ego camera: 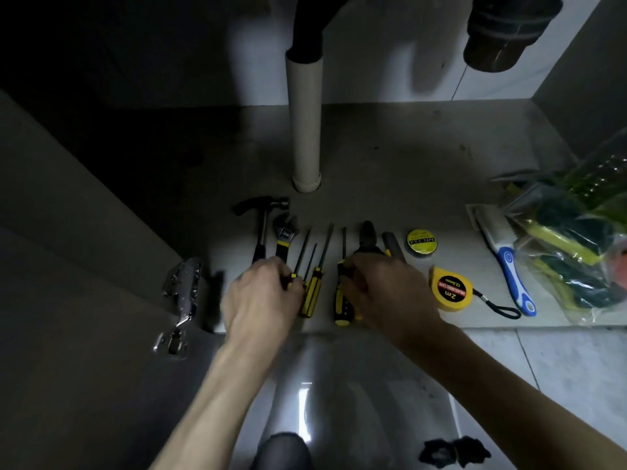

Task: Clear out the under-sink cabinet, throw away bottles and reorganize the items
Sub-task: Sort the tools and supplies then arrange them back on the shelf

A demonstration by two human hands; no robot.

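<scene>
Low in the middle of the frame, a row of hand tools lies on the grey cabinet floor [373,171], shafts pointing toward the back wall. The left hand [261,296] reaches in from the lower left, its fingers [288,276] curled down onto the handle end of the leftmost thin screwdriver [301,251]; the grip itself is hidden under the hand, so whether they clamp it or only press on it cannot be told. Just beside it lie a short screwdriver [309,266] and a longer yellow-handled screwdriver [317,279]. The right hand [390,293] comes in from the lower right with its fingers [353,266] curled round the black-and-yellow handle of another screwdriver [341,293]. Left of the screwdrivers lie an adjustable wrench [284,234] and a claw hammer [263,215], its head near the foot of the white drain pipe [304,123] that rises up the centre. Right of the right hand are pliers [368,237], a roll of PVC tape [421,241], and a yellow tape measure [450,288] with a black wrist loop. Further right lie a blue-and-white handled brush [509,262] and, at the right edge, a clear plastic bag [576,239] of green and yellow items. A metal door hinge [181,293] shows at the left.
</scene>
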